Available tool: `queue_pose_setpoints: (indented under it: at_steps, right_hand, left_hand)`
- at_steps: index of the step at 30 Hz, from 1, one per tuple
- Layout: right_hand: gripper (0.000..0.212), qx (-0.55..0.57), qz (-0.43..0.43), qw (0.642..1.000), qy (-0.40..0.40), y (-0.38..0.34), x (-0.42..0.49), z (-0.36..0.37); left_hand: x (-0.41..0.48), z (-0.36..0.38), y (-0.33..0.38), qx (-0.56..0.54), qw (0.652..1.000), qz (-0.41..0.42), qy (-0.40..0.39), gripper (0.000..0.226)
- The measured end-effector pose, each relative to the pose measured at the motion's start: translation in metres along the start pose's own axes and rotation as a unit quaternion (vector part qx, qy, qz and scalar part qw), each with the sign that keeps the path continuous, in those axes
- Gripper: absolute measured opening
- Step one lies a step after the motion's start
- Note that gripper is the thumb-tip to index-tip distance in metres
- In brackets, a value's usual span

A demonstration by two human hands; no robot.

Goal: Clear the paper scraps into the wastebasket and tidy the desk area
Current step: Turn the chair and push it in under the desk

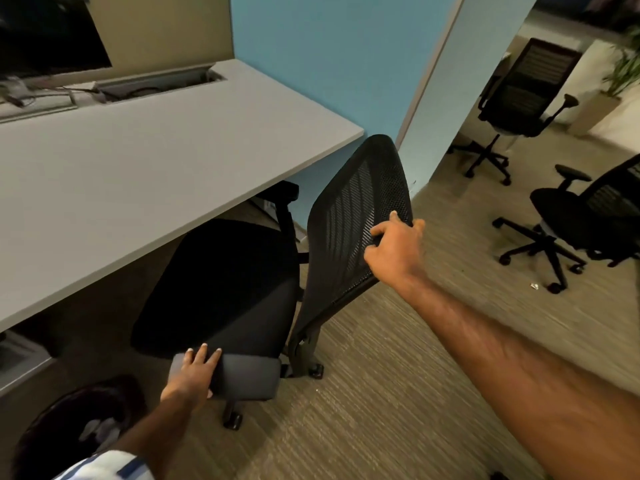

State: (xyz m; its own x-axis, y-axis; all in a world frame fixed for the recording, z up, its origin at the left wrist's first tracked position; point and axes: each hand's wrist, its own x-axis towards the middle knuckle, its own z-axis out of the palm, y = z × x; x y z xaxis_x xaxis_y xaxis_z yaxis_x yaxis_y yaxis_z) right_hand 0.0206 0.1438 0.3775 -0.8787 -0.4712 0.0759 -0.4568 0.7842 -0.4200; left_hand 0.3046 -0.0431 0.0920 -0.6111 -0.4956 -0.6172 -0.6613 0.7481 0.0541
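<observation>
Down low, the wastebasket (74, 433) sat by the person's left sleeve, pale paper scraps (100, 432) inside it. The left hand (194, 374) lay flat, fingers spread, on the chair's grey armrest (242, 377). The right hand (394, 252) was curled around the edge of the mesh backrest (356, 220). Seat tucked partly beneath the desk (138, 174). Far right, one small scrap (534, 286) lay on the carpet (381, 410) near another chair (581, 220).
</observation>
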Motion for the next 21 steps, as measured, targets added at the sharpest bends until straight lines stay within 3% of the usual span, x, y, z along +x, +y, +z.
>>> queue_pose_setpoints:
  at_steps: [4, 7, 11, 13, 18, 21]
  right_hand:
    - [0.044, 0.054, -0.008, 0.998, -0.032, -0.032, 0.001, 0.012]
    - [0.034, 0.028, -0.026, 0.999, -0.034, -0.052, 0.003, 0.024]
    - [0.029, 0.049, -0.052, 0.997, -0.035, -0.074, 0.002, 0.04]
    - [0.026, 0.045, -0.068, 0.996, -0.039, -0.084, -0.001, 0.046]
    - [0.04, -0.103, -0.143, 0.982, -0.066, -0.104, -0.005, 0.051]
    - [0.035, -0.164, -0.216, 0.963, -0.007, -0.111, -0.007, 0.048]
  left_hand:
    - [-0.003, -0.007, -0.032, -0.04, 0.998, -0.041, 0.036, 0.075]
    - [-0.006, -0.017, -0.038, -0.078, 0.994, -0.046, 0.055, 0.065]
    - [-0.013, -0.047, -0.029, -0.139, 0.989, -0.017, 0.047, 0.073]
    - [-0.019, -0.069, -0.019, -0.176, 0.981, -0.003, 0.079, 0.074]
    - [-0.045, -0.138, 0.019, -0.355, 0.908, 0.059, 0.217, 0.062]
    - [-0.068, -0.18, 0.044, -0.469, 0.844, 0.119, 0.23, 0.058]
